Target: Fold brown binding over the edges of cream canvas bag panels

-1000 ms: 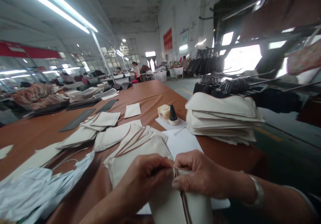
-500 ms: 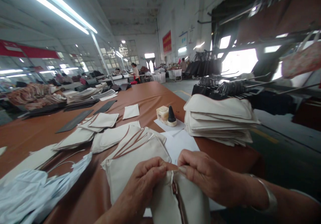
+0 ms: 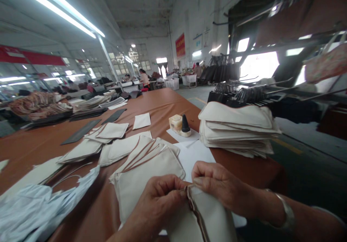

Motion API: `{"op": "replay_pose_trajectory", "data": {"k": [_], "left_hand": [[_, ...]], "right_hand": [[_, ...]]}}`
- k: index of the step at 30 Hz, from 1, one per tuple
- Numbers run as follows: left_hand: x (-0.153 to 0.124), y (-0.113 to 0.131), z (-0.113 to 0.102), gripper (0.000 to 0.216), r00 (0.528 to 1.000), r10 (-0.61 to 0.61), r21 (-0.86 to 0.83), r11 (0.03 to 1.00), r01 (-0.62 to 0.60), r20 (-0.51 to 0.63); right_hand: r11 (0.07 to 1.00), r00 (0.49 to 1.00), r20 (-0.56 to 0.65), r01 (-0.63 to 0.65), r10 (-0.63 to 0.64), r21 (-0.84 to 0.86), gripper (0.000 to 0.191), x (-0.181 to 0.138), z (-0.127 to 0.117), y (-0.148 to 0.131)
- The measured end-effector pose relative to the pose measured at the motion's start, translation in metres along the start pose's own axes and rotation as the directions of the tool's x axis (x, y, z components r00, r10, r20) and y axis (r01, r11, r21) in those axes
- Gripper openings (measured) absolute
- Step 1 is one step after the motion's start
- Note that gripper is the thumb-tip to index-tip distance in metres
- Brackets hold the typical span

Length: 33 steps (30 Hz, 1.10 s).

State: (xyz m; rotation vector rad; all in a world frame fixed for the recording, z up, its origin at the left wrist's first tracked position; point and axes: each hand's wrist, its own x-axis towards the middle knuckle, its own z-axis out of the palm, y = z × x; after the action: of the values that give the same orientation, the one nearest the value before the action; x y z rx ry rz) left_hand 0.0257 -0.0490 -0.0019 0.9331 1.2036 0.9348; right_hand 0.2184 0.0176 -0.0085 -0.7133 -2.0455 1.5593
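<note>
A cream fabric pouch piece [image 3: 217,213] with a brown-edged opening hangs between both hands at the bottom of the view. My left hand [image 3: 165,198] pinches its top edge just left of the opening. On the other side, my right hand [image 3: 217,182], a bangle on its wrist, pinches the same edge between thumb and fingers. The pouch's lower part runs out of the frame. Just beyond my left hand lie overlapping cream pieces with brown trim [image 3: 151,162], flat on the brown-covered table [image 3: 168,101].
A tall stack of cream pieces [image 3: 235,130] stands at the right table edge. A black cone [image 3: 185,123] and a yellowish block [image 3: 176,122] sit on white paper. Pale blue cloth [image 3: 40,209] lies at left. Dark strips [image 3: 81,131] and hanging racks are farther off.
My left hand has shifted slightly right along the pouch's top edge. The pouch's opening has turned and slants further right. My right hand stays nearly in place.
</note>
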Motion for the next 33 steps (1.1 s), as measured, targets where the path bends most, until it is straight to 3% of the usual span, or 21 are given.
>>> {"op": "replay_pose_trajectory", "data": {"k": [4,7,14,18,22,26,29,33], "left_hand": [[0.003,-0.001,0.004,0.031,0.997,0.055,0.074,0.996,-0.051,-0.048],[0.005,-0.005,0.003,0.029,0.993,0.094,0.152,0.985,-0.082,-0.075],[0.014,-0.018,-0.004,0.029,0.987,0.158,0.276,0.95,-0.148,-0.011],[0.017,-0.021,-0.004,0.026,0.997,0.083,0.286,0.955,-0.078,-0.005],[0.015,-0.022,-0.006,0.032,0.999,-0.012,0.159,0.987,0.003,0.053],[0.009,-0.015,-0.005,0.018,0.983,-0.101,-0.065,0.992,0.112,0.154],[0.008,-0.013,-0.002,0.02,0.982,-0.087,-0.235,0.964,0.125,0.168],[0.01,-0.023,-0.001,0.037,0.987,-0.063,-0.252,0.963,0.1,0.149]], "right_hand": [[0.997,1.0,-0.015,-0.012,0.011,-0.075,0.04,0.004,0.001,-0.006],[0.987,0.996,-0.069,-0.066,0.056,-0.145,0.029,0.007,0.004,-0.012],[0.986,0.987,-0.135,-0.109,0.092,-0.125,0.013,0.01,0.009,-0.008],[0.995,0.991,-0.12,-0.07,0.061,-0.072,0.011,0.008,0.009,-0.003],[0.984,0.986,-0.018,0.166,-0.167,-0.066,0.013,0.003,0.003,0.002],[0.839,0.863,0.109,0.506,-0.494,-0.202,0.017,0.0,-0.005,0.007],[0.731,0.796,0.175,0.603,-0.58,-0.319,0.014,-0.001,-0.009,0.012],[0.654,0.753,0.222,0.651,-0.619,-0.385,0.013,-0.003,-0.01,0.017]]}}
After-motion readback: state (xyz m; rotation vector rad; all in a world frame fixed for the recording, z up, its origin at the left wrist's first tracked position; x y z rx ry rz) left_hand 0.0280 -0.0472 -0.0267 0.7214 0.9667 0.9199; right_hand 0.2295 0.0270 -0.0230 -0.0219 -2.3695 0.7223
